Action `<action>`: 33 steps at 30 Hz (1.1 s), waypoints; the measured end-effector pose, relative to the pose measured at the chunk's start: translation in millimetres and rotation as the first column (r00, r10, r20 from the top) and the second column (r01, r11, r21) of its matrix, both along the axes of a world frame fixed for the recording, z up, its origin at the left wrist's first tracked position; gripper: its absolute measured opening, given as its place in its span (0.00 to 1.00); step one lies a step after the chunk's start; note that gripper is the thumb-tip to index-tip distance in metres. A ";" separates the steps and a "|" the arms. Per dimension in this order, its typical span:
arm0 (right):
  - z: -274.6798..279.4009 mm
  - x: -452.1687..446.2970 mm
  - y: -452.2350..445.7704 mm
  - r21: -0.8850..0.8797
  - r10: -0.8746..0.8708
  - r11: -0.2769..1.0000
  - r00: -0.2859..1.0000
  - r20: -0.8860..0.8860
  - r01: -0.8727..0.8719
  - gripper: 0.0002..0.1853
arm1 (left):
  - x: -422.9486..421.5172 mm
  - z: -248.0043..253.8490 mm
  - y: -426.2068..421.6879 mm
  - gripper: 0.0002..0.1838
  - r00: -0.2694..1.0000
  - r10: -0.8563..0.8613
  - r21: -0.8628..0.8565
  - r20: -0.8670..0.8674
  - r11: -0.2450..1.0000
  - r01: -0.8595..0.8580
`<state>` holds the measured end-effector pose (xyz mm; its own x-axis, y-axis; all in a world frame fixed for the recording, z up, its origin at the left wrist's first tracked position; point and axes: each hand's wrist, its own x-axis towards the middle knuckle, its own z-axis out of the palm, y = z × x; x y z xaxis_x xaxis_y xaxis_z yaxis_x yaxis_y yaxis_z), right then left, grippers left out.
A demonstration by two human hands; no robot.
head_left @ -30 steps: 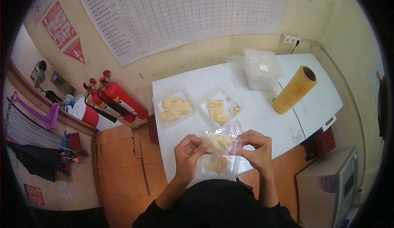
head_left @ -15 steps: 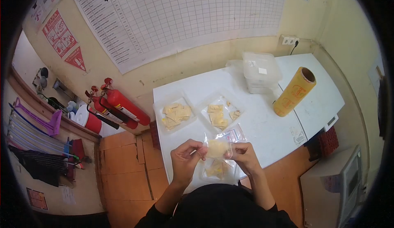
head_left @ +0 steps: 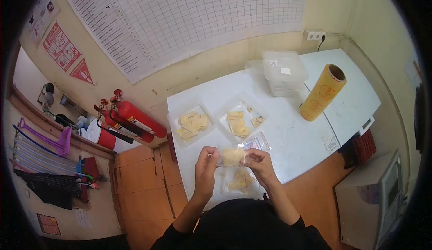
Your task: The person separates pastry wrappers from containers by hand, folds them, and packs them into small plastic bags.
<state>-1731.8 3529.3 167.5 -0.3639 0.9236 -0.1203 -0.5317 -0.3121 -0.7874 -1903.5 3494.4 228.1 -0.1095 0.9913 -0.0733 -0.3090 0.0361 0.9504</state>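
Note:
Between both hands, above the near edge of the table, is a small clear plastic bag (head_left: 233,156) with pale yellow, flat pieces inside. My left hand (head_left: 206,171) pinches its left end, and my right hand (head_left: 262,168) grips its right end. Under the bag sits a clear tray (head_left: 254,193) holding more yellow pieces, partly hidden by my hands. Just beyond my right hand lies a plastic packet with a printed label (head_left: 257,146). Farther back, two clear trays hold yellow pieces: a left tray (head_left: 173,110) and a right tray (head_left: 220,126).
On the white table (head_left: 288,137) stand a stack of clear lidded boxes (head_left: 284,72) and a yellow roll of wrap (head_left: 320,94). Red fire extinguishers (head_left: 139,117) are left of the table. A grey appliance (head_left: 369,205) stands at the right.
The bag has moved slightly left and now looks lower and more compact, its clear upper part no longer standing up. Both hands have shifted with it. The camera view has tilted a little.

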 end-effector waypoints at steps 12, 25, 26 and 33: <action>-18.4 -7.1 0.5 0.048 -0.063 0.997 0.998 0.011 0.063 0.14 | 2.9 -5.1 2.4 0.10 0.982 0.151 -0.022 -0.113 0.988 -0.154; -14.0 0.9 1.0 0.079 0.079 0.994 0.997 0.027 -0.080 0.14 | -10.9 -11.9 2.7 0.06 0.972 0.048 0.043 -0.229 0.998 -0.039; -16.8 0.5 1.0 0.080 0.103 0.991 0.994 0.021 -0.104 0.14 | -11.8 -13.7 2.3 0.07 0.972 0.045 0.036 -0.232 0.999 -0.038; -21.6 1.0 1.9 -0.017 0.134 0.991 0.991 0.022 -0.134 0.13 | -2.4 -9.1 2.9 0.06 0.977 0.070 0.043 -0.200 0.997 -0.063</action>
